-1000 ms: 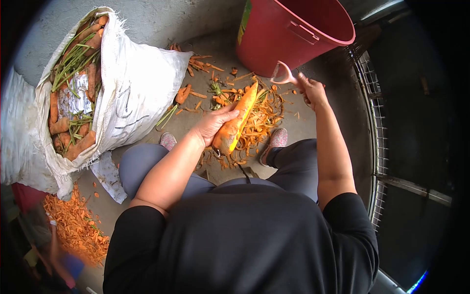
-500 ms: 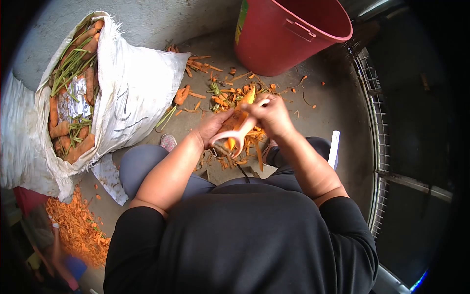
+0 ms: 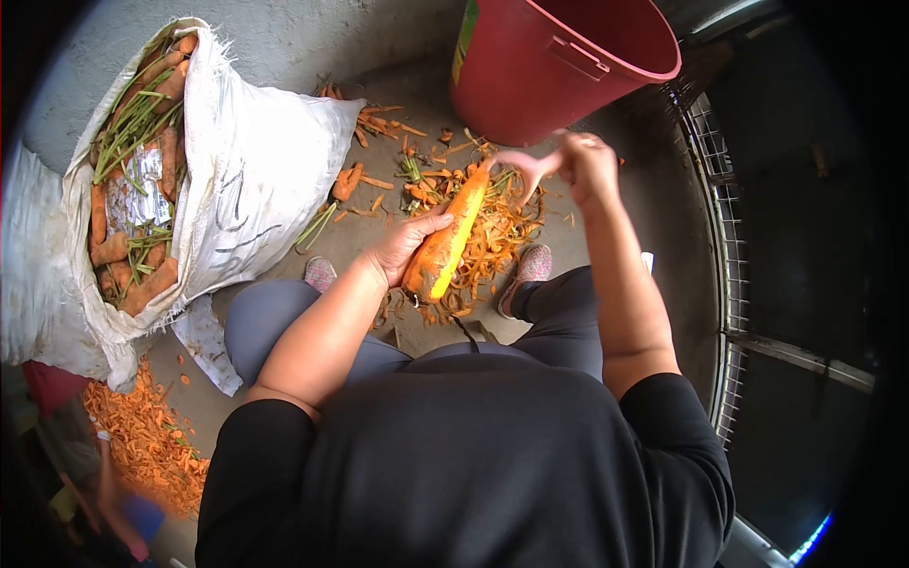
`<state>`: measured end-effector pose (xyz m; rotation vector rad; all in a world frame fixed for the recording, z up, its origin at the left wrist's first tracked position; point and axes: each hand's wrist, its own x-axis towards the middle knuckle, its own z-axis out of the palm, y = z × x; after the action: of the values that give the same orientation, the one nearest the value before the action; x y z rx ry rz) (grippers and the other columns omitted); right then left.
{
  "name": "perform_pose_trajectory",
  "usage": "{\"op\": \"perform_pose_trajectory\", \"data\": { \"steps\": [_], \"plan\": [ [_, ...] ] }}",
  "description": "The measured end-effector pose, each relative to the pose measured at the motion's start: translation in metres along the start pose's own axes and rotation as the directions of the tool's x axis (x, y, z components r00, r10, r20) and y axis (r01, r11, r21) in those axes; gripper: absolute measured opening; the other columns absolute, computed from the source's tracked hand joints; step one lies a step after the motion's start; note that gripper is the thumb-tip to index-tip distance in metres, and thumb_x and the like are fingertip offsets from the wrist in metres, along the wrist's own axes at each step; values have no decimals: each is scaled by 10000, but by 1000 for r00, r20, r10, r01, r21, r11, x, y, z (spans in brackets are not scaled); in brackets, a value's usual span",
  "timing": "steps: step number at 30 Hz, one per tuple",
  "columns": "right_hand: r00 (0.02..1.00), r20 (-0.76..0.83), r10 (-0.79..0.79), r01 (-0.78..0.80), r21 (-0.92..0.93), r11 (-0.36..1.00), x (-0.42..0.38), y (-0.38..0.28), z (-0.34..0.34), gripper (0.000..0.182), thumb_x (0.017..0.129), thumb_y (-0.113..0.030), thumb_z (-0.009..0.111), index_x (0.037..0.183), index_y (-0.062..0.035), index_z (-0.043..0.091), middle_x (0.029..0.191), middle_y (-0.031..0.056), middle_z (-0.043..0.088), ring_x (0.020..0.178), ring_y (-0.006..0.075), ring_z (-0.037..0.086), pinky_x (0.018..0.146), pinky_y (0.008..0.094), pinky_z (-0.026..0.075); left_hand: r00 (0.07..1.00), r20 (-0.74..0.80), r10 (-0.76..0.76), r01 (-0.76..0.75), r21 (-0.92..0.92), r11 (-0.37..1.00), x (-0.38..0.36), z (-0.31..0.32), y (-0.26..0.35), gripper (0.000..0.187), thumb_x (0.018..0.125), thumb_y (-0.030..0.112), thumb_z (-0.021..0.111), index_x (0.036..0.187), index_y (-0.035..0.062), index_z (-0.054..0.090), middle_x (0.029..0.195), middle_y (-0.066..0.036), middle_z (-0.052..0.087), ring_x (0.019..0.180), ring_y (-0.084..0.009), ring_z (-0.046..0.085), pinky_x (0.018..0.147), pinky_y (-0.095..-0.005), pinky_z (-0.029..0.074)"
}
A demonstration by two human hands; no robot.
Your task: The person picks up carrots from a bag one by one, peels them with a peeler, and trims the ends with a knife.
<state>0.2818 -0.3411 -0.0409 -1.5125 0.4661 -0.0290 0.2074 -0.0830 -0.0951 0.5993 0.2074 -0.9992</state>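
Clamped a large carrot (image 3: 450,239) in the fingers (image 3: 437,222) of the left hand (image 3: 396,254), with the thumb along its near side and most of the other fingertips hidden underneath. Closed the fingers of the right hand (image 3: 589,170) round the handle of a pale peeler (image 3: 532,170), beyond and to the right of the left fingers. Could not make out, for blur, any contact or gap between peeler and carrot tip. Had orange peelings (image 3: 492,248) on the floor (image 3: 663,227) below the fingers, partly covered by the carrot. Saw a red bucket (image 3: 530,80) beyond the right fingers, cut off at the top, and a white sack (image 3: 265,142) of carrots left of the left fingers, with markings too unclear to read. Glimpsed only a sliver of a white object (image 3: 647,261) behind the right forearm. Noticed orange shreds (image 3: 147,435) well apart from the left fingers, at lower left, beside another person's blurred arm (image 3: 112,502), otherwise lost in shadow.
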Motion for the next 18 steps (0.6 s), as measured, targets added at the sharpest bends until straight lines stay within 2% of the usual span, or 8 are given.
{"op": "perform_pose_trajectory", "data": {
  "steps": [4, 6, 8, 9, 10, 13, 15, 18],
  "plan": [
    [896, 442, 46, 45, -193, 980, -76, 14, 51, 200, 683, -101, 672, 580, -64, 504, 511, -14, 463, 429, 60, 417, 389, 207, 330, 998, 5, -56, 56, -136, 989, 5, 1, -4, 368, 866, 303, 487, 1080, 4, 472, 868, -120, 590, 754, -219, 610, 654, -345, 527],
    [863, 505, 4, 147, -259, 955, -87, 12, 61, 236, 672, -110, 686, 552, -67, 487, 509, -14, 464, 435, 53, 414, 399, 203, 332, 999, 18, -51, 53, -132, 990, 7, 0, -7, 358, 882, 303, 458, 1079, 5, 476, 871, -119, 592, 756, -208, 609, 671, -331, 523],
    [899, 436, 44, 118, -337, 934, -67, 14, 57, 184, 646, -134, 696, 607, -27, 552, 579, 44, 562, 489, 90, 509, 453, 221, 414, 998, 50, -26, 27, -15, 1000, 6, -5, -8, 356, 896, 307, 429, 1081, 6, 480, 882, -120, 593, 752, -197, 608, 686, -317, 518],
    [930, 368, -18, 133, -291, 948, -52, 20, 54, 191, 669, -108, 689, 650, -23, 519, 543, 26, 510, 428, 78, 451, 381, 220, 364, 993, -119, 18, -6, 105, 994, -4, 9, -3, 384, 899, 322, 418, 1088, -7, 477, 896, -127, 588, 746, -210, 602, 675, -327, 515],
    [955, 293, -33, 108, -243, 964, -23, 31, 43, 185, 680, -110, 678, 707, 3, 535, 572, 50, 530, 428, 99, 469, 372, 229, 380, 996, -89, 1, 6, 85, 996, -3, 6, -4, 387, 898, 319, 421, 1095, -10, 473, 899, -126, 587, 748, -215, 601, 670, -330, 514],
    [951, -165, -263, 172, -426, 888, 63, 50, -12, 352, 669, -122, 690, 923, 78, 549, 664, 67, 570, 513, 115, 506, 429, 236, 397, 999, 1, -53, 53, 19, 998, -3, -4, -5, 398, 896, 313, 430, 1115, -19, 457, 892, -137, 579, 764, -239, 594, 645, -355, 512],
    [932, -340, -125, -2, -350, 937, 57, 25, -26, 376, 673, -125, 698, 939, 69, 517, 705, 79, 569, 531, 119, 499, 429, 230, 387, 1000, 14, 13, -13, 50, 999, -4, 2, -2, 398, 893, 323, 434, 1117, -5, 463, 882, -142, 576, 769, -234, 594, 641, -364, 514],
    [988, -134, -78, 69, -73, 995, 26, 6, -12, 224, 692, -109, 675, 805, 5, 517, 668, 70, 547, 449, 104, 456, 380, 210, 344, 999, -37, 12, -11, 16, 1000, 0, 2, -1, 368, 887, 337, 443, 1090, 32, 486, 857, -129, 580, 747, -228, 600, 643, -375, 520]
  ]
}}
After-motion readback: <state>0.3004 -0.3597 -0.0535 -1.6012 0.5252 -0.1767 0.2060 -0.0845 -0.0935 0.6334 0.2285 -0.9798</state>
